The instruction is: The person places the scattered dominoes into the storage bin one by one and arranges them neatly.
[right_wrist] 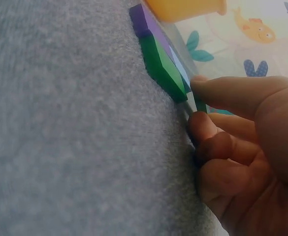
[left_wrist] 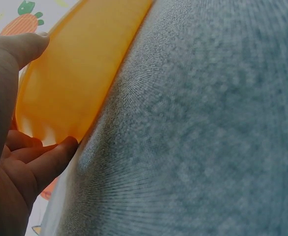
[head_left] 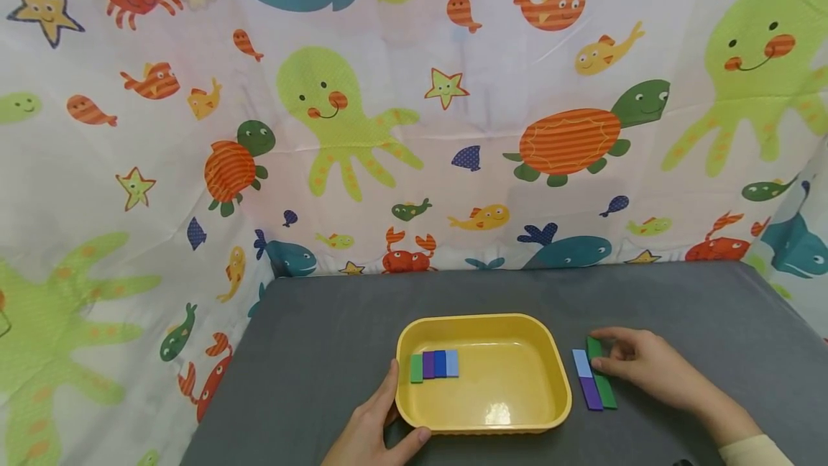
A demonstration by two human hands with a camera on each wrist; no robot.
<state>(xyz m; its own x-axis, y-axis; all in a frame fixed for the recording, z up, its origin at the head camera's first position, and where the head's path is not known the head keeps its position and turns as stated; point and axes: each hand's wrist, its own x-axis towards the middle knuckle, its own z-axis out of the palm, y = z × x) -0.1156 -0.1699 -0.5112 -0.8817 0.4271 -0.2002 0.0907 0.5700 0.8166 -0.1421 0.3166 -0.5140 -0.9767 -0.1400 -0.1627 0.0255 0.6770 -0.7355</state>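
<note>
Flat rectangular green tile partly hidden by the right hand, fingers pinching it, right of a yellow tray, left hand cut off below, fingers gripping the tray, light-blue tile, purple tile and second green tile alongside on bench.

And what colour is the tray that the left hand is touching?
Yellow; the tray shows best in the head view.

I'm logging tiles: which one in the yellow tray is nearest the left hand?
The green tile at the row's left end; purple, dark blue and light blue tiles lie farther right.
</note>
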